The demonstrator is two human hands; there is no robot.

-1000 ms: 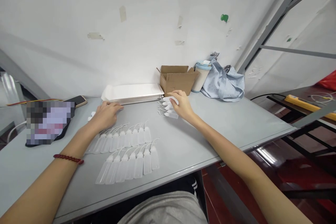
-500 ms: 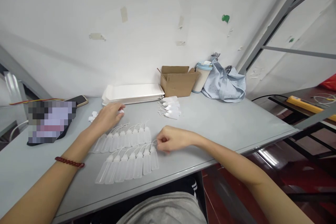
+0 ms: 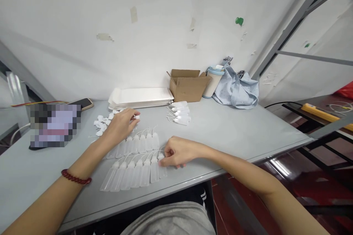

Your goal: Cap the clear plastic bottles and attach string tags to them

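My left hand (image 3: 122, 123) pinches a small white cap (image 3: 136, 117) between thumb and fingertips, held above the table. Behind that wrist lies a loose pile of white caps (image 3: 100, 124). My right hand (image 3: 179, 152) is closed at the right end of the front row, its thumb across the neck of the last translucent plastic bottle (image 3: 162, 170). The fingers partly cover that bottle. Flat translucent bottles with white tops and thin white strings lie side by side in a front row (image 3: 129, 176) and a back row (image 3: 142, 143). My left forearm hides part of the back row.
At the wall stand a stack of white sheets (image 3: 140, 97), a cardboard box (image 3: 187, 88), a lidded cup (image 3: 213, 84) and a light blue cloth bag (image 3: 234, 90). Several more small bottles (image 3: 180, 114) lie before the box. A phone (image 3: 55, 125) is at the left.
My left hand has lifted and moved right from the cap pile, a white cap now showing in its fingertips. My right hand has shifted slightly down, its thumb now over the end bottle.
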